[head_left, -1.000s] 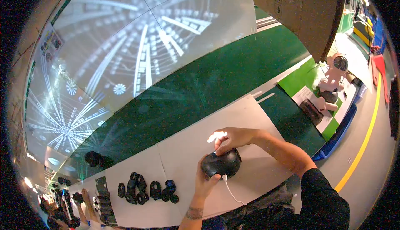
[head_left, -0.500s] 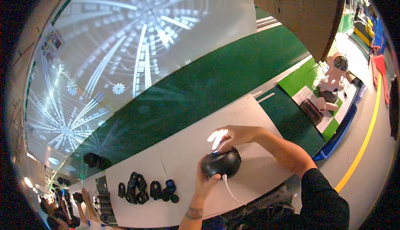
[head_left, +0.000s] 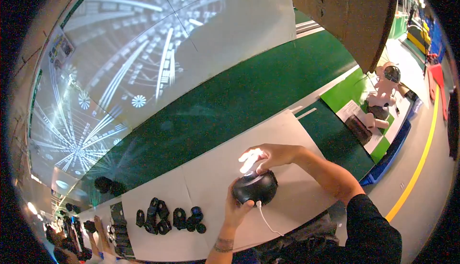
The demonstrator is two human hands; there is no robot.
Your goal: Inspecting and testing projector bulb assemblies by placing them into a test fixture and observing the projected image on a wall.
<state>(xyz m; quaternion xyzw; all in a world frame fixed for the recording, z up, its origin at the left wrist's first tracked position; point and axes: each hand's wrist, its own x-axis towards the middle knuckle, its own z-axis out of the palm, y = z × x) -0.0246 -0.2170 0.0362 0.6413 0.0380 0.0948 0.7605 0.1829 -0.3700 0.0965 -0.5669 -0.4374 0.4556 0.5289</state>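
Hands had barely shifted since a second earlier: the left hand (head_left: 238, 205) was clamped from below on one black dome-shaped device (head_left: 255, 187), and the right hand (head_left: 268, 155) rested over its top, fingers together, as before. It sat near the grey tabletop's (head_left: 211, 173) right edge, one white cable (head_left: 266, 220) trailing toward the near edge. Roughly nine small black parts (head_left: 167, 214) lay leftward.

Large white wall panel with grey radiating line pattern (head_left: 143, 63) fills upper left. Dark green floor strip (head_left: 239, 106) below panel. Pale grey tabletop (head_left: 201, 178) below green strip. Brown cardboard-coloured slab (head_left: 345, 15) right of panel. Grey floor with curved yellow line (head_left: 421, 158) far right. White astronaut-like figure (head_left: 385, 84) beneath slab.
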